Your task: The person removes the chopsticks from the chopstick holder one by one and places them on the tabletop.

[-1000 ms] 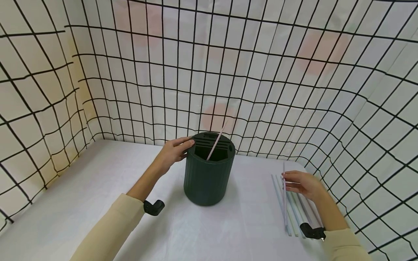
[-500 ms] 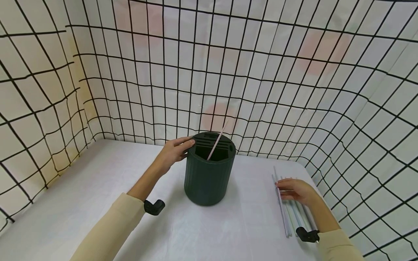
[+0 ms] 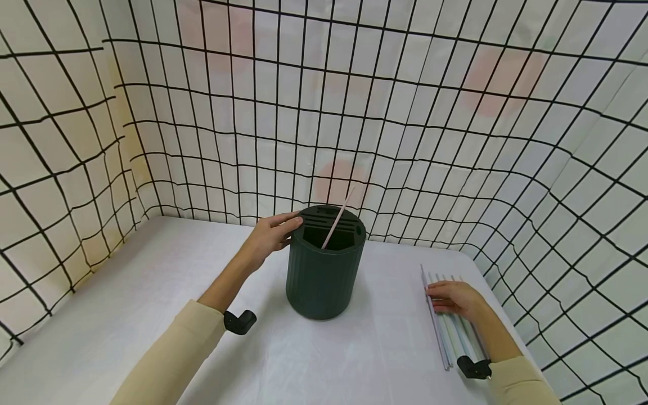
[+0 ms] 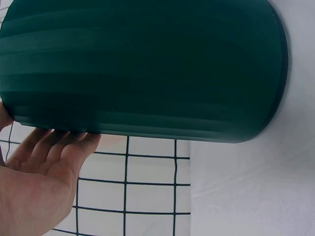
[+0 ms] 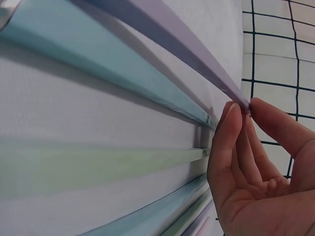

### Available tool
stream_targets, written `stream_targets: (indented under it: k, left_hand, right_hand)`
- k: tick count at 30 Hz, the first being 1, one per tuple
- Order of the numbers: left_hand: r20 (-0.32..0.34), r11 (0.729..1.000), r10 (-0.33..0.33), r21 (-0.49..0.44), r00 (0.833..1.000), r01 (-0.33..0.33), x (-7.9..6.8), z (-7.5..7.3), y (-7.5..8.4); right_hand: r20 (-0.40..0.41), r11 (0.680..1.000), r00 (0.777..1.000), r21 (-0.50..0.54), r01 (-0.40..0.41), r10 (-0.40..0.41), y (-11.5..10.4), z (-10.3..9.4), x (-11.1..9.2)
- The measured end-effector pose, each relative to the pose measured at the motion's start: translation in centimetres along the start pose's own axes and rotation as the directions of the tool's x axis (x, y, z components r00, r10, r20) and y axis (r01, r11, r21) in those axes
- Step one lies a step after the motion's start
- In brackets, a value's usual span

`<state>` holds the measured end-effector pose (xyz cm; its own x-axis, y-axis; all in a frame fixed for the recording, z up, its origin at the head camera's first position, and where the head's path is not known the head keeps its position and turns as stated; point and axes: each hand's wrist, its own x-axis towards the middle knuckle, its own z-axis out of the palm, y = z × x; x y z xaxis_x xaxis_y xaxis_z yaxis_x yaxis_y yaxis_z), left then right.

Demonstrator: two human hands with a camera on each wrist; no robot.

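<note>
A dark green round knife block (image 3: 324, 281), with slots and a wide opening in its top, stands upright at the table's middle. A pink stick (image 3: 335, 226) leans in that opening. My left hand (image 3: 270, 233) rests on its upper left edge, thumb at the rim and fingertips against the wall, as the left wrist view shows. On the right, my right hand (image 3: 455, 298) pinches a long flat-faced purple stick (image 5: 192, 49) near its far end, between thumb and fingers. Under and beside this hand lie more sticks, among them a light blue stick (image 5: 108, 64) and a pale green stick (image 5: 108, 164).
A white cloth covers the table (image 3: 385, 337). Black wire mesh (image 3: 374, 118) rises along the back and both sides, close behind the block and right of the sticks. Each wrist carries a small black camera (image 3: 240, 322).
My right hand has moved left and down, bringing the purple stick from nearly upright in view to a slant along the left edge of the sticks. The left hand and block stay put.
</note>
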<state>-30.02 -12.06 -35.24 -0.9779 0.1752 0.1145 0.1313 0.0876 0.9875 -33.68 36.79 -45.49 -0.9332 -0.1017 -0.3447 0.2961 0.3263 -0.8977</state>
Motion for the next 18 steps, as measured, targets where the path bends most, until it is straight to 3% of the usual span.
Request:
stream_targets:
  k: [18]
  left_hand:
    - [0.001, 1.000, 0.000, 0.013, 1.000, 0.000, -0.03, -0.09, -0.02]
  right_hand:
    - [-0.063, 0.999, 0.998, -0.039, -0.027, 0.025, -0.01, 0.42, 0.18]
